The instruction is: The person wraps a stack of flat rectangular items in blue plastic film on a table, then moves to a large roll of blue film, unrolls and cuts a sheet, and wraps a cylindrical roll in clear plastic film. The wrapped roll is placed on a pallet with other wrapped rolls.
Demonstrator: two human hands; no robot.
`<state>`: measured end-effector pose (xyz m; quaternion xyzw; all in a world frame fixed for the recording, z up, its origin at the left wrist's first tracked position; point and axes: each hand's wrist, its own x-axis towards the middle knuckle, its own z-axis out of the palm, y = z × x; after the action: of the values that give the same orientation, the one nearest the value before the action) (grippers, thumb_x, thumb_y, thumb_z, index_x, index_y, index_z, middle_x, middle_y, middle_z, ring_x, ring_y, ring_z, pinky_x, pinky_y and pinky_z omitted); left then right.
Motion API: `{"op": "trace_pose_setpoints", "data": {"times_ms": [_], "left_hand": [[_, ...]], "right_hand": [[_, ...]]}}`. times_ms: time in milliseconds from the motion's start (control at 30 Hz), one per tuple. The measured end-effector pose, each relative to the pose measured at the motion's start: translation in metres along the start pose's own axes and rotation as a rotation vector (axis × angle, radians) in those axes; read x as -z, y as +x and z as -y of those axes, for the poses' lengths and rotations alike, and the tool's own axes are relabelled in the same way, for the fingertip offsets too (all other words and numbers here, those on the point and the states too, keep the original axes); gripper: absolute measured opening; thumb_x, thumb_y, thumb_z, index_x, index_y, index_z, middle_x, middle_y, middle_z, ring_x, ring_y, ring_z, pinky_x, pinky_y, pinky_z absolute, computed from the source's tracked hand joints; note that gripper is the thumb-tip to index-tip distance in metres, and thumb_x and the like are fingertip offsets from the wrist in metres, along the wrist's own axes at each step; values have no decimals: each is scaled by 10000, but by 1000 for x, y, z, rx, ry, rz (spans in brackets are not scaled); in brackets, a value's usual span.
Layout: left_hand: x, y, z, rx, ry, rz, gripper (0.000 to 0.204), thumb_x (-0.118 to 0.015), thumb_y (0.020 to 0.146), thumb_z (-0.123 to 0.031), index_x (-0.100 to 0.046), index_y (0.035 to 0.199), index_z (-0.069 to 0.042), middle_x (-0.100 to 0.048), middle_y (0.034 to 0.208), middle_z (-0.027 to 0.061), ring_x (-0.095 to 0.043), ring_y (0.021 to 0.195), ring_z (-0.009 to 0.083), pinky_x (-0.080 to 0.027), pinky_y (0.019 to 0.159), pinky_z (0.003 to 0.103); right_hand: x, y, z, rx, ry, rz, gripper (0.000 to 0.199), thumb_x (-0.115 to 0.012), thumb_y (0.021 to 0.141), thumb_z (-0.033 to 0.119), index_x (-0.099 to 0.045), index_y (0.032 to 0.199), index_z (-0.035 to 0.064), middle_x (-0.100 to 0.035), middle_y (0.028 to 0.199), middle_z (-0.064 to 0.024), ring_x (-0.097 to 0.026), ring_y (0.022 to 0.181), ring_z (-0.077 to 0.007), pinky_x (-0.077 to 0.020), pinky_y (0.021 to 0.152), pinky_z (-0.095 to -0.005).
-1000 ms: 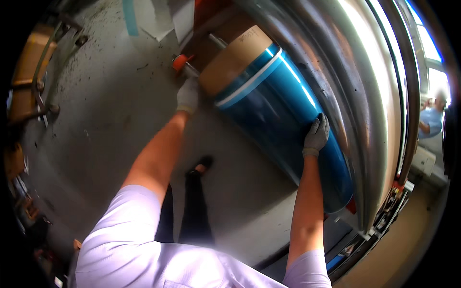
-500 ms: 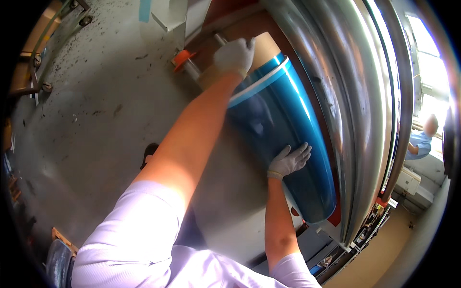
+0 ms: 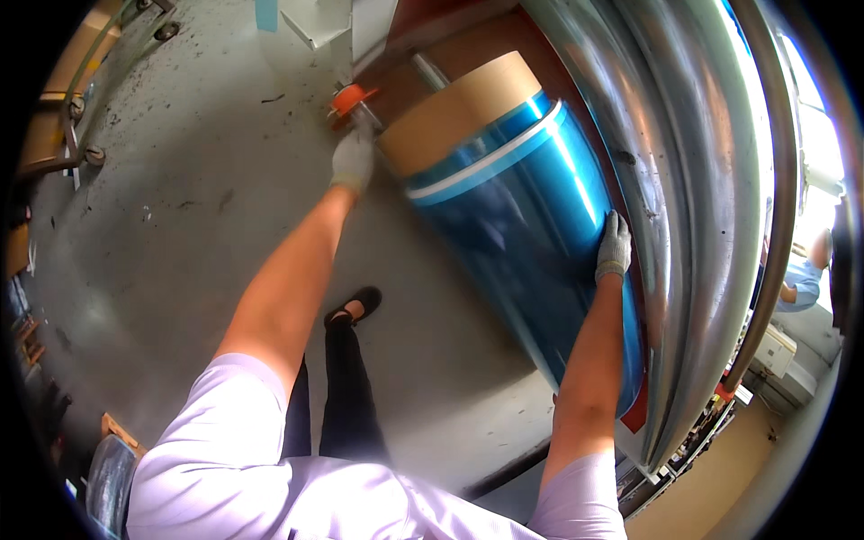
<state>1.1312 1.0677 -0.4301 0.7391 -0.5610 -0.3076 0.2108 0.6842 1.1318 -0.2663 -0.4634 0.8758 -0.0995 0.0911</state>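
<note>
So, right hand (image 3: 615,247) has its fingers straight and loose, blue roll (image 3: 513,225) right under them. Left hand (image 3: 353,162) is blurry, orange fitting (image 3: 348,99) just past its fingers, can't tell if they're gripping.

Glossy blue roll (image 3: 517,234); white band (image 3: 486,160) near brown end (image 3: 463,110); lies slantwise, brown end upper left.

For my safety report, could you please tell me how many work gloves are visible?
2: one on the left hand, near the orange piece; one on the right hand, against the blue roll. Others may be hidden.
</note>
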Motion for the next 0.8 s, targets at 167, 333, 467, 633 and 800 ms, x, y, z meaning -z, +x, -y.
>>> {"op": "trace_pose_setpoints", "data": {"times_ms": [167, 333, 467, 633, 800], "left_hand": [[49, 60, -198, -601, 135, -111, 404, -534, 923, -227, -539, 1310, -113, -674, 1081, 150, -639, 1065, 299, -524, 883, 412], [26, 74, -267, -11, -50, 106, 487, -504, 940, -493, -626, 1197, -97, -707, 991, 152, -689, 973, 295, -556, 793, 414], [29, 61, -247, -10, 108, -97, 481, -481, 938, -525, -693, 907, -94, -715, 945, 141, -705, 886, 294, -560, 737, 421], [39, 37, -213, -120, 50, -175, 472, -423, 961, -523, -679, 904, -130, -696, 854, 150, -680, 779, 347, -531, 665, 471], [42, 19, -152, -214, -90, -271, 462, -403, 991, -459, -672, 839, -115, -655, 732, 186, -653, 713, 382, -493, 609, 505]], "right_hand": [[11, -22, 8, -51, -63, -149, 625, -422, 948, 568, -621, 1245, 55, -619, 1239, -194, -557, 1180, -356, -394, 1023, -403], [6, 17, -76, 20, -264, -357, 642, -430, 953, 570, -622, 1235, 26, -656, 1133, -241, -634, 1039, -387, -491, 887, -456], [-4, 12, -54, -135, -447, -244, 683, -408, 953, 595, -648, 1175, -5, -651, 1090, -284, -655, 949, -409, -514, 811, -493], [-2, -30, -62, 7, -239, -336, 608, -419, 948, 590, -703, 1069, 67, -683, 1015, -214, -655, 828, -407, -520, 778, -483], [-1, -71, -6, 164, -259, -400, 459, -477, 959, 445, -641, 1154, 63, -634, 1184, -170, -621, 1011, -353, -512, 851, -426]]}}
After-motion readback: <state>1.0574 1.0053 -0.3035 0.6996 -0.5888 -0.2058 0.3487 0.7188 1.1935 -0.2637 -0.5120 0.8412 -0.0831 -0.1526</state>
